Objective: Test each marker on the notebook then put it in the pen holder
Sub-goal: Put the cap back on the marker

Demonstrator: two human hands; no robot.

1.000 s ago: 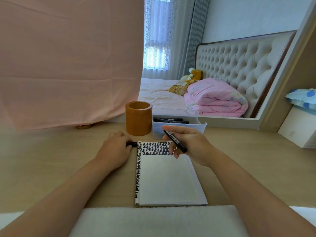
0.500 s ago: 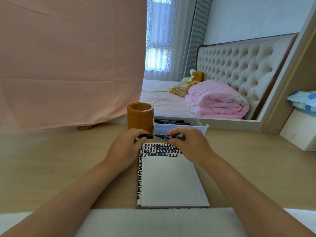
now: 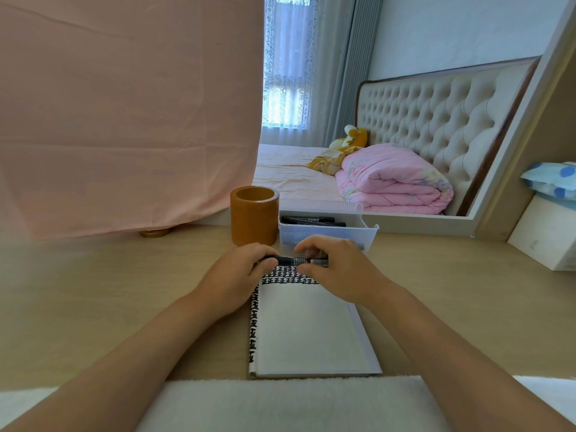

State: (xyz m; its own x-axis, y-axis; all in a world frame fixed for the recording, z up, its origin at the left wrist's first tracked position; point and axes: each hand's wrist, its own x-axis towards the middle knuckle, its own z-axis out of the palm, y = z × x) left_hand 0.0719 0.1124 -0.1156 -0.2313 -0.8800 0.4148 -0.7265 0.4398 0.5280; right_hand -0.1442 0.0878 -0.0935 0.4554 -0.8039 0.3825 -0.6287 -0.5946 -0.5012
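Notebook [image 3: 305,332] on pale desk [image 3: 93,307]; bed [image 3: 290,176] beyond.

Left hand [image 3: 236,276], right hand [image 3: 340,273]: both curled

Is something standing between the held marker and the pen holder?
Nothing visible does. The left hand and right hand hold the marker just in front of the open-topped pen holder; the clear box stands beside it.

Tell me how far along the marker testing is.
Done: rows of test marks fill the top of the notebook. In hand: left hand and right hand grip one marker above it, apparently capped. Left: no marker shows above the pen holder; several lie in the bin.
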